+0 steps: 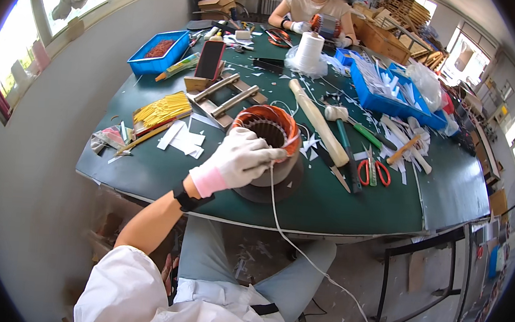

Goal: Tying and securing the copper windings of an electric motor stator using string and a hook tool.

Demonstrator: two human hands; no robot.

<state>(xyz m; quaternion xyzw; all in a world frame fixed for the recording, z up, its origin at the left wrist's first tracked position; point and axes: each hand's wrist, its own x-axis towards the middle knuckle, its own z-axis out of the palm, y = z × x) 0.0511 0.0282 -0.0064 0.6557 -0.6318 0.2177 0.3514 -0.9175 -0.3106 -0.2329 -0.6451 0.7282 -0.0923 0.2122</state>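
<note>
Stator [272, 132] in hand stands at the near side of the green table [338, 214], its opening facing up and ringed by orange windings [293, 141]. Taking its centre as the clock's centre, the gloved left hand [236, 162] comes in from seven o'clock and is clamped on the near rim, fingers bent over toward the opening, thumb lying toward five. Whether it also pinches the white cord [275, 214] I cannot tell; the right hand is out of view. From beside the thumb the cord drops toward five o'clock and crosses the right trouser leg [309, 268]. For good work, I would keep that cord evenly taut and free of the leg, draw it snug without biting into the wires, and steady the rim while pulling. The pale wooden bat [320, 123] at two o'clock and the red-handled scissors [385, 173] past three look best kept clear of the cord.
</note>
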